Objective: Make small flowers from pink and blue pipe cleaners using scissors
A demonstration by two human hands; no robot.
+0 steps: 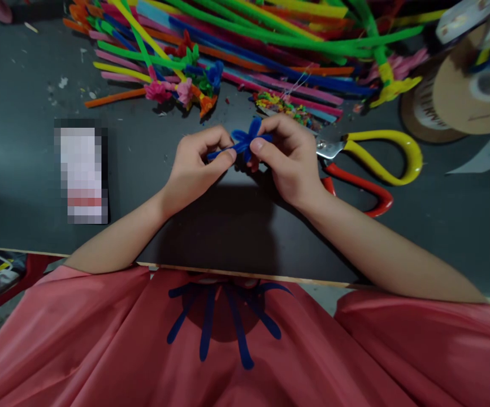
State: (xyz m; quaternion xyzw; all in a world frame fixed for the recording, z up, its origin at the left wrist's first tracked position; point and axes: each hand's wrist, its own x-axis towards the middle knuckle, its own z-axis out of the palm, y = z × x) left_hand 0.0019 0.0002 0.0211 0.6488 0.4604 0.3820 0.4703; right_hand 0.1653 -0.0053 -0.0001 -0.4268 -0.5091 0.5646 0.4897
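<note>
Between my hands, above the dark table point(138, 152), is a blue pipe-cleaner flower point(251, 134) with several looped petals. My left hand point(202, 161) pinches the blue stem that sticks out to the left. With thumb and index finger, my right hand point(291, 155) grips the petals from the right side. Scissors point(376, 161) with one yellow and one red handle lie just right of my right hand, their blades partly hidden behind it. Beyond the hands lie finished pipe-cleaner flowers point(185, 90) in pink, orange and blue.
A heap of coloured pipe cleaners point(245, 39) spans the back of the table. A phone point(83, 175), its screen blurred out, lies at the left. Cardboard spools point(460, 90) stand at the back right. Small colourful scraps point(281, 104) lie behind my right hand.
</note>
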